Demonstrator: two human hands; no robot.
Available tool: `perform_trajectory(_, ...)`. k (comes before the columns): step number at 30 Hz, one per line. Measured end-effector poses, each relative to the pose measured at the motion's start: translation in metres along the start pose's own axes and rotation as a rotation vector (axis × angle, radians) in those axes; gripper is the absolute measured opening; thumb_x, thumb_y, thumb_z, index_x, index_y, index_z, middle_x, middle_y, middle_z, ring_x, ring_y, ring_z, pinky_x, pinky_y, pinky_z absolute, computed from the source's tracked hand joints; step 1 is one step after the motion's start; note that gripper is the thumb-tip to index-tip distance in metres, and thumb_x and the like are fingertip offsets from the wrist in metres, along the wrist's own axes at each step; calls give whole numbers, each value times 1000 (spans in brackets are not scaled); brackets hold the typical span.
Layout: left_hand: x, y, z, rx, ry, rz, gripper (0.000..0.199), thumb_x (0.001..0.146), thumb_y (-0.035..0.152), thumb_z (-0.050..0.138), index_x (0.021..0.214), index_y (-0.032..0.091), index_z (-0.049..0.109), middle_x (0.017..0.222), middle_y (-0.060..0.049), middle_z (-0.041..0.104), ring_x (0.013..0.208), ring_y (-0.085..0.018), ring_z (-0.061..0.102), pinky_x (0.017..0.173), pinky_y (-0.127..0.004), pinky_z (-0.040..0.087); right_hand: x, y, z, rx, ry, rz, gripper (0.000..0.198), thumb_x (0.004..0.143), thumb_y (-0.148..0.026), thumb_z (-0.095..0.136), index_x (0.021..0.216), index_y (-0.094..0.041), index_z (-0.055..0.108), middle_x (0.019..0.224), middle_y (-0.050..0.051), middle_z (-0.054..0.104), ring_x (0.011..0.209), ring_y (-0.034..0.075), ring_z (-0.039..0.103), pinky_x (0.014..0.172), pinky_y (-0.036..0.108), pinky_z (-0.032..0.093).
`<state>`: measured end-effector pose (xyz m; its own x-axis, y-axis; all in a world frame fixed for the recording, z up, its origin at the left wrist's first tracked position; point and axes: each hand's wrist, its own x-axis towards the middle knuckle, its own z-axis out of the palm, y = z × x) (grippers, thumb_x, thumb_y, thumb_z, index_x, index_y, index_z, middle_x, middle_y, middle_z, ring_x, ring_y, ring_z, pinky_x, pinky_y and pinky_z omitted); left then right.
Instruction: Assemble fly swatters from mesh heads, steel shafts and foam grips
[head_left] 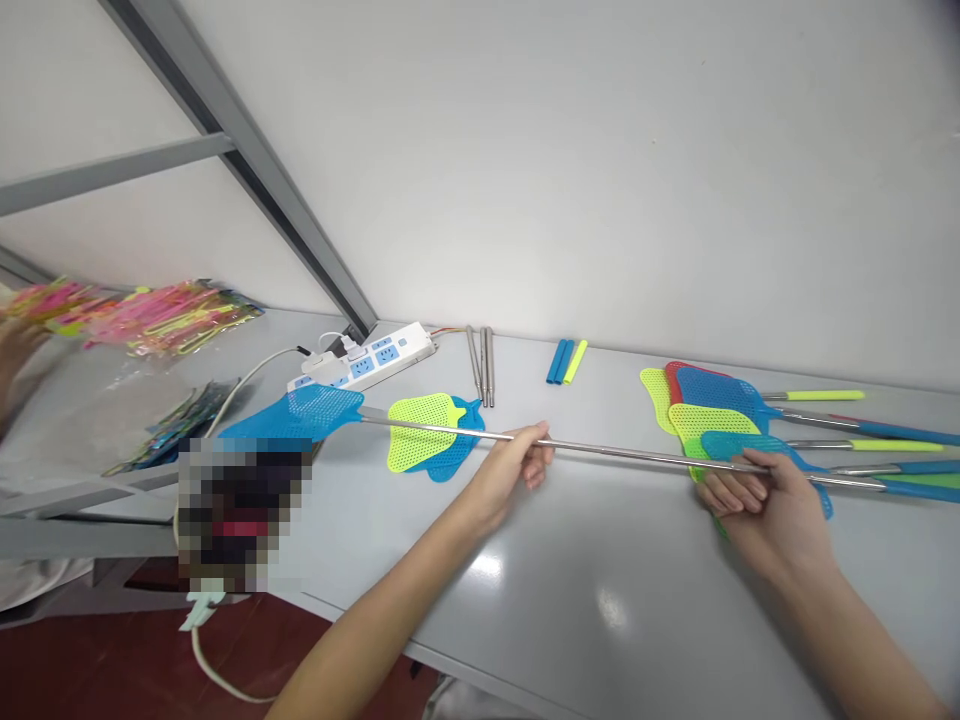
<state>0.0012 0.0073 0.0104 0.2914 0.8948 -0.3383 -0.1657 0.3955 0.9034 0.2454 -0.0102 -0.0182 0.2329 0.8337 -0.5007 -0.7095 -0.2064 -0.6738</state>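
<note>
Spanning the frame, a grey table (pixel 570 570) lies beneath a long blue fly swatter (pixel 615 450) held in two hands.
The swatter runs from its head, left of centre, to its handle at the right edge; a pile of swatters (pixel 716 395) lies there too, partly beneath it. At lower right, the right hand (pixel 772 505) has its fingers clamped on the rod near the handle; mid-frame, the left hand's (pixel 514 468) fingers curl round it. Left of centre sits a power strip (pixel 384 357), then two loose heads (pixel 421 432), short metal rods (pixel 487 370) and three tubes (pixel 565 362).
</note>
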Motion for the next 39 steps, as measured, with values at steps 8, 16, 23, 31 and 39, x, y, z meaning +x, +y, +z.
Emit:
perform_trajectory(8, 6, 11, -17, -41, 208, 119, 33, 78, 37, 43, 53, 16, 45, 37, 7, 27, 36, -5, 28, 46, -20, 29, 2, 0, -1, 75, 61, -43, 39, 68, -22, 51, 41, -17, 23, 32, -5, 22, 35, 8, 23, 37, 23, 24)
perform_trajectory(16, 7, 11, -17, 54, 201, 166, 31, 77, 31, 40, 51, 16, 47, 36, 6, 30, 37, -7, 32, 44, -20, 28, -3, 4, 3, -7, -66, -132, 36, 73, -26, 49, 43, -18, 31, 38, -5, 24, 36, 7, 25, 38, 23, 25)
perform_trajectory(23, -2, -15, 10, 95, -166, 12, 41, 81, 43, 36, 58, 15, 54, 39, 3, 36, 42, -9, 36, 47, -21, 30, -19, 26, 16, -211, -305, -7, 38, 78, -30, 48, 43, -17, 39, 41, -4, 29, 39, 8, 26, 42, 25, 26)
perform_trajectory(31, 1, -13, 8, -28, -38, 30, 38, 82, 45, 35, 69, 15, 56, 42, 6, 34, 40, -7, 33, 48, -21, 32, -17, 26, 15, -198, -325, 48, 37, 78, -31, 49, 45, -17, 40, 41, -4, 29, 40, 9, 26, 41, 24, 26)
perform_trajectory(39, 10, 0, -13, -179, 181, 198, 28, 79, 41, 43, 69, 16, 52, 42, 7, 34, 36, -5, 34, 45, -19, 34, -9, 20, 8, -139, -308, 53, 36, 78, -30, 48, 45, -18, 38, 42, -4, 27, 40, 9, 27, 40, 25, 28)
